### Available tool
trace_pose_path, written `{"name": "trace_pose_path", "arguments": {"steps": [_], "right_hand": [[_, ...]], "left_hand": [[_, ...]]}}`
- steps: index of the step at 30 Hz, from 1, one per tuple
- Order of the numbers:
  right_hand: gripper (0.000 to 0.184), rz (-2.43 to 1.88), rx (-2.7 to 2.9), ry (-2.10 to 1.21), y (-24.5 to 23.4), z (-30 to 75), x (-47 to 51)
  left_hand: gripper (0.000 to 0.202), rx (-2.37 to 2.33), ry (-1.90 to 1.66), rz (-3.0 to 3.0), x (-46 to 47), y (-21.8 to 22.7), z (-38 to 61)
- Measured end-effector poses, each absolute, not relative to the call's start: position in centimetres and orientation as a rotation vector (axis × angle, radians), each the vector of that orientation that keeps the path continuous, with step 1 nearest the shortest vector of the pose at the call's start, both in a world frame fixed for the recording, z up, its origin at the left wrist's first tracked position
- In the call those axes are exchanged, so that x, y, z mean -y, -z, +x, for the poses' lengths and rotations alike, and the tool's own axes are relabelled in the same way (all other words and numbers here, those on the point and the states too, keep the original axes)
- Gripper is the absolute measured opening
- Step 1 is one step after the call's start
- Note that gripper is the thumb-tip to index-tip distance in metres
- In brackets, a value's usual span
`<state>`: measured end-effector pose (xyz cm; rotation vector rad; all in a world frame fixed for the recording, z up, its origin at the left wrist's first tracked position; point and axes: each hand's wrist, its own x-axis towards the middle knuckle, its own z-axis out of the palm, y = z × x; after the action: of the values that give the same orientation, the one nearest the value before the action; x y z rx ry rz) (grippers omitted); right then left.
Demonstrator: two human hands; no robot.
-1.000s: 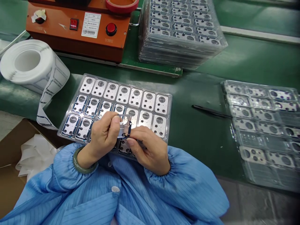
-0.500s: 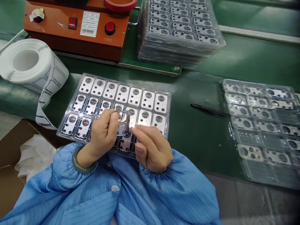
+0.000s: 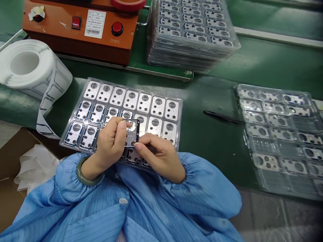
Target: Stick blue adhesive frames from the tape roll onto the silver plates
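Observation:
My left hand (image 3: 111, 143) is closed round one end of a small silver metal plate (image 3: 130, 137) with round holes and a dark blue frame strip along its edge. The thumb and index finger of my right hand (image 3: 163, 156) pinch the plate's lower right corner. Beneath both hands lies a clear plastic tray (image 3: 180, 112) with rows of similar plates. Some plates at its left carry blue edge frames; the top row is plain silver. My hands hide part of the lower rows.
At left stands a roll of white backing with frame-shaped stickers (image 3: 54, 67), behind it an orange machine (image 3: 75, 43). Stacked trays (image 3: 181, 50) rise at the back. Black tweezers (image 3: 222, 117) lie near another tray (image 3: 282, 131) at right. A cardboard box (image 3: 10, 198) holds white scraps.
My right thumb and fingers have come together on the plate's lower right corner; earlier they were loose beside it. The plate now faces up more flatly. My left hand keeps its grip.

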<state>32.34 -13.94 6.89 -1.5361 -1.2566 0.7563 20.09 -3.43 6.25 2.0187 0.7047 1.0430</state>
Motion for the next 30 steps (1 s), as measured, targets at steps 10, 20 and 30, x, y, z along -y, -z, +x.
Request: {"name": "trace_pose_path", "arguments": {"steps": [10, 20, 30], "right_hand": [[0.02, -1.414, 0.989, -0.969, -6.91, 32.81, 13.92], [0.027, -1.431, 0.96, -0.845, -7.06, 32.74, 14.24], [0.03, -1.486, 0.888, -0.903, -6.81, 33.2, 14.09]], "left_hand": [[0.018, -0.555, -0.907, 2.097, 3.51, -6.87, 20.2], [0.018, -0.393, -0.81, 2.141, 3.31, -7.17, 20.35], [0.019, -0.405, -0.712, 2.174, 3.44, -6.85, 20.31]]}}
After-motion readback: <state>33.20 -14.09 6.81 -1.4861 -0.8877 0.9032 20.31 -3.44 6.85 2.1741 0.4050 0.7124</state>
